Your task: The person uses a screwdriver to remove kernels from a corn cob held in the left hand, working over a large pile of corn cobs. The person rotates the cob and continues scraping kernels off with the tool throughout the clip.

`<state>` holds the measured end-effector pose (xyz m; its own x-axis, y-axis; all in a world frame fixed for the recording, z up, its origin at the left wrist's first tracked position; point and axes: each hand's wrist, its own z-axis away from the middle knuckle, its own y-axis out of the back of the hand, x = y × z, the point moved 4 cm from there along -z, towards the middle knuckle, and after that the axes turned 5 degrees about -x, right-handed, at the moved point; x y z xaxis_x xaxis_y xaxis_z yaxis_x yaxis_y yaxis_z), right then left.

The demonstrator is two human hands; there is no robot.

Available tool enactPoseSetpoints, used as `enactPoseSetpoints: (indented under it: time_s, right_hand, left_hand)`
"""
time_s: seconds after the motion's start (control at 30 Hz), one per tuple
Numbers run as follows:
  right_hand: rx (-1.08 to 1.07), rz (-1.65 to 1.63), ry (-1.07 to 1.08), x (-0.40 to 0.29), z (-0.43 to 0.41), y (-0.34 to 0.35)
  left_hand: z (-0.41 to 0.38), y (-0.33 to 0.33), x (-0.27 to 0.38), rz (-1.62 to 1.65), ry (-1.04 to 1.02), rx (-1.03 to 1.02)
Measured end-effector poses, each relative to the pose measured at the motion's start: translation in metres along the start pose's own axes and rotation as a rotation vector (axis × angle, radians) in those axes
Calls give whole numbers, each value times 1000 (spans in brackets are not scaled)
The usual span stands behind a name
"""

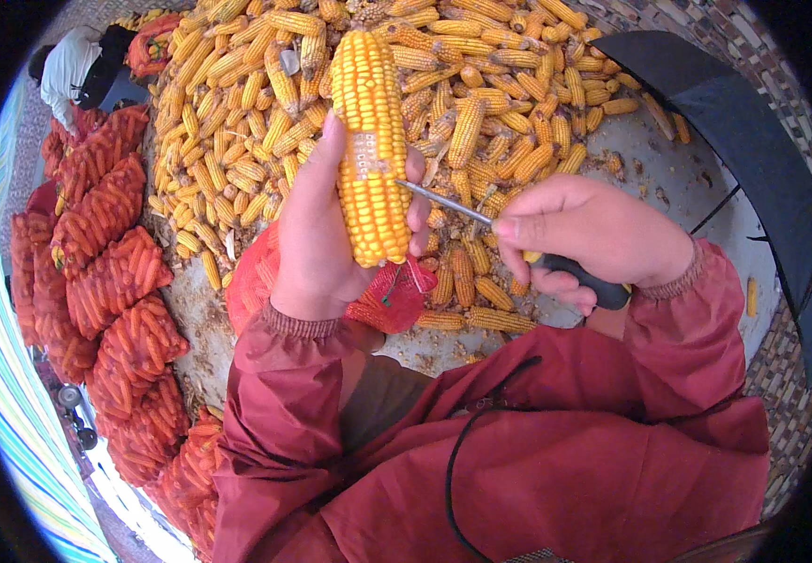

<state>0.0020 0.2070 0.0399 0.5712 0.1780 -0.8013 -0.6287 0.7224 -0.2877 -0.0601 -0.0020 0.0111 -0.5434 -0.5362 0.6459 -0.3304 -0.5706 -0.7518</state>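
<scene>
My left hand (321, 218) grips a large yellow ear of corn (370, 84), held upright with its wide end nearest me. Midway along the ear is a bare patch (365, 155) of pale cob where kernels are gone. My right hand (567, 232) holds a screwdriver (582, 279) with a black and yellow handle. Its metal shaft (448, 200) points left, and the tip meets the kernels at the ear's right side, just below the bare patch. Beneath my left hand lies a red mesh bag (254, 281), partly hidden by that hand and sleeve.
A big heap of corn ears (237, 127) spreads ahead on a grey floor (198, 317). Several filled red mesh bags (121, 271) line the left side. A person (71, 70) bends over at the far left. A dark umbrella (736, 134) stands on the right, beside brick paving (782, 415).
</scene>
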Motion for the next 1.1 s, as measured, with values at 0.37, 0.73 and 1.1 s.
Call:
enactPoseSetpoints:
  time_s: [0.37, 0.73, 1.1]
  right_hand:
    - [167, 315, 106, -2, -7, 10]
    - [568, 1072, 393, -9, -12, 5]
    - [558, 1072, 459, -14, -12, 2]
  left_hand:
    - [0, 4, 0, -87, -31, 72]
    - [0, 6, 5, -715, -187, 270]
    - [-3, 19, -3, -375, -71, 270]
